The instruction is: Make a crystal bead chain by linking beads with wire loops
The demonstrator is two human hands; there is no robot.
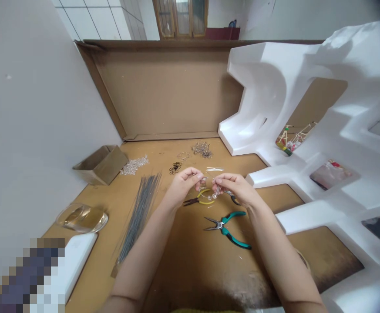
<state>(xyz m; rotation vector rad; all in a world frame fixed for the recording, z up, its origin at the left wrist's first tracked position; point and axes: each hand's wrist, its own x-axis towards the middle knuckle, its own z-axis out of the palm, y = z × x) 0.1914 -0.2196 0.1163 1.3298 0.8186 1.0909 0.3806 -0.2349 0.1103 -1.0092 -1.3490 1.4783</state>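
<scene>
Fingers (193, 177): both hands' tips pinched together on a thin beaded strand (215, 196); exact grip too small to tell.
Beaded strand: raised, just beyond the teal pliers (221, 225).
Clear beads (218, 190): could slide off and scatter if either pinch slackens.
Strand's dipping loop: might kink if tugged unevenly.
Left hand (186, 182): beyond the teal pliers, leftward, angled inward.
Right hand (235, 186): beyond them, rightward, mirroring it.
</scene>
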